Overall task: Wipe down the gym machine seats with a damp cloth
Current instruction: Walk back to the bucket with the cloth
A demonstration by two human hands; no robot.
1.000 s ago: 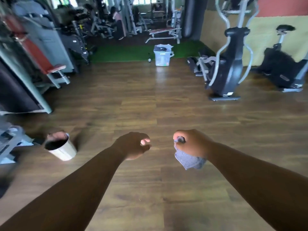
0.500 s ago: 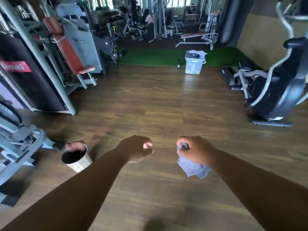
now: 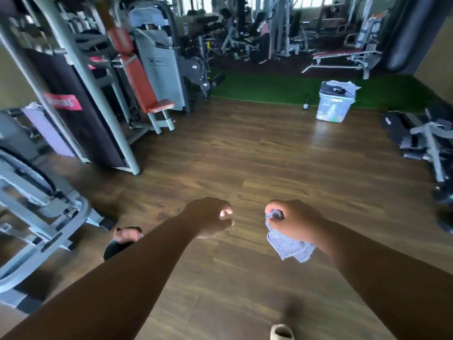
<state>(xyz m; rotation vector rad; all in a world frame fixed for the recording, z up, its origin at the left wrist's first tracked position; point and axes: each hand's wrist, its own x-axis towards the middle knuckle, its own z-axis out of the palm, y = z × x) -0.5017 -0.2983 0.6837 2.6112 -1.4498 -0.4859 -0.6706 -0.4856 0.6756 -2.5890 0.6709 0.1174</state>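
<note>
Head view: right hand grips cloth, left hand fisted empty; cloth hangs loose, may slip before reaching red seat at 11 o'clock.

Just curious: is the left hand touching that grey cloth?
Apart. The head view shows bare floor between the left hand and the cloth, gripped by the right hand.

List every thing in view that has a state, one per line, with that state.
Left hand: fingers curled, holding nothing.
Right hand: gripping the cloth.
Cloth: bunched, hanging below the fist, touching no seat.
Red seat: unoccupied, not being wiped.
Bin: upright, full to the rim.
Bottle: standing upright beside the bin.
</note>
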